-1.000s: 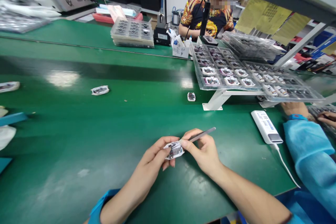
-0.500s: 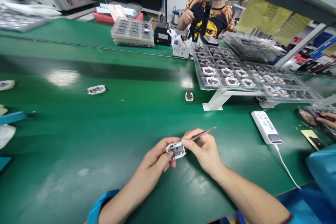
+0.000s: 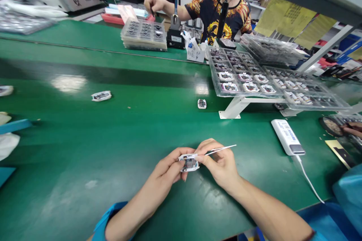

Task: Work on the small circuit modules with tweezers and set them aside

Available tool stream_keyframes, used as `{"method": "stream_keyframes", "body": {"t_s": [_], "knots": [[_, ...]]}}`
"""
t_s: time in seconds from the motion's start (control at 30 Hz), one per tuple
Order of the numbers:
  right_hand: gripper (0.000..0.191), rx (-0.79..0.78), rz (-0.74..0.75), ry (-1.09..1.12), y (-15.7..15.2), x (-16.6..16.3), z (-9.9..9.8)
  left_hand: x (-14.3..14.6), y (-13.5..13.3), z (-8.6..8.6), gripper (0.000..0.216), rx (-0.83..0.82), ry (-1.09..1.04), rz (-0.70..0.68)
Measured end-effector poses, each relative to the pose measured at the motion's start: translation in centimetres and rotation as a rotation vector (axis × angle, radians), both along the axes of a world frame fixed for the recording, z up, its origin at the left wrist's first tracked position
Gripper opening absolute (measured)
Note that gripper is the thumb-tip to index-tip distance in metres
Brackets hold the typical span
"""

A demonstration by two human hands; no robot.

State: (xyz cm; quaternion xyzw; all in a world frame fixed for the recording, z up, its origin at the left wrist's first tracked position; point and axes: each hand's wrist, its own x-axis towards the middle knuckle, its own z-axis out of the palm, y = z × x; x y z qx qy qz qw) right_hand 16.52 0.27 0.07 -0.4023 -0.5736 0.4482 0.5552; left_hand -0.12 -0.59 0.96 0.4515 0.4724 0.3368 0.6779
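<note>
My left hand (image 3: 169,167) pinches a small white electronic module (image 3: 189,162) with a circuit board showing inside, held just above the green belt near its front edge. My right hand (image 3: 219,162) grips metal tweezers (image 3: 219,150) whose tips rest on the module's right edge. Both hands meet low in the middle of the view, fingers closed.
A clear tray (image 3: 243,77) of similar modules sits on a white stand at right, beside a white power bank (image 3: 287,137) with a cable. Two loose modules (image 3: 101,96) (image 3: 201,103) lie on the belt. A person in a patterned shirt (image 3: 217,7) works across it; a blue sleeve (image 3: 349,196) is at right.
The tweezers have tipped flatter against the module. The person opposite has reached an arm left over a far tray. The blue-sleeved arm at right has drawn back.
</note>
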Motion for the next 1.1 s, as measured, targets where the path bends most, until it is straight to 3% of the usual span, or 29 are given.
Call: {"method": "stream_keyframes", "body": {"t_s": [0.3, 0.53, 0.73, 0.93, 1.1], "knots": [[0.010, 0.096, 0.064, -0.046, 0.3, 0.2, 0.2, 0.0, 0.1, 0.4, 0.025, 0.034, 0.006, 0.001], [0.009, 0.033, 0.076, -0.008, 0.4, 0.4, 0.1, -0.5, 0.7, 1.2, 0.023, 0.147, 0.074, -0.099], [0.013, -0.054, 0.064, 0.048, 0.4, 0.3, 0.0, -0.6, 0.7, 1.0, 0.029, 0.143, 0.088, -0.094], [0.015, -0.135, 0.040, 0.091, 0.4, 0.0, -0.3, -0.4, 0.4, 0.4, 0.034, 0.015, 0.023, -0.019], [0.015, -0.217, -0.084, 0.155, 0.2, -0.1, -0.5, -0.2, 0.4, 0.3, 0.032, -0.070, -0.119, 0.108]]}}
